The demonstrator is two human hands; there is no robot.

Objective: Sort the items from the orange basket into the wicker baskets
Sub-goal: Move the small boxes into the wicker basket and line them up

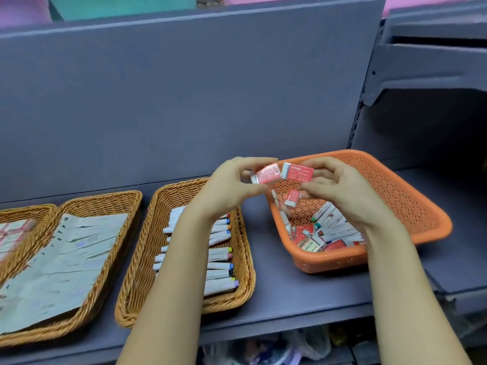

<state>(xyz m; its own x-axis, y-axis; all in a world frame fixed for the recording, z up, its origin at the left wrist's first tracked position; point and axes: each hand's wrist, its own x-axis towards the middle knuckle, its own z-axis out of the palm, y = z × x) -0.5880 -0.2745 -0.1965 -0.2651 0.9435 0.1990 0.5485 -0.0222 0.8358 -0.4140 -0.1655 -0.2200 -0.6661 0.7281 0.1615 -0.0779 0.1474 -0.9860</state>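
Grey-blue shelf [303, 293], matching back panel [184, 101]. Left hand [232, 185] fingers pinching pink eraser [266, 173]; right hand [340, 188] pinching another eraser [297, 173] over orange basket [411, 206].

Grey-blue shelf [303, 293] ran across, w/ a tall flat back panel [184, 96] of same colour behind it. At right, a slotted upright [355, 122] & bracket [411, 85] carried an upper shelf [437, 30]. Pink wall [21, 9] & teal panel [121, 5] showed above. Plastic bags [297, 343] lay below, dim. Light was soft, even.
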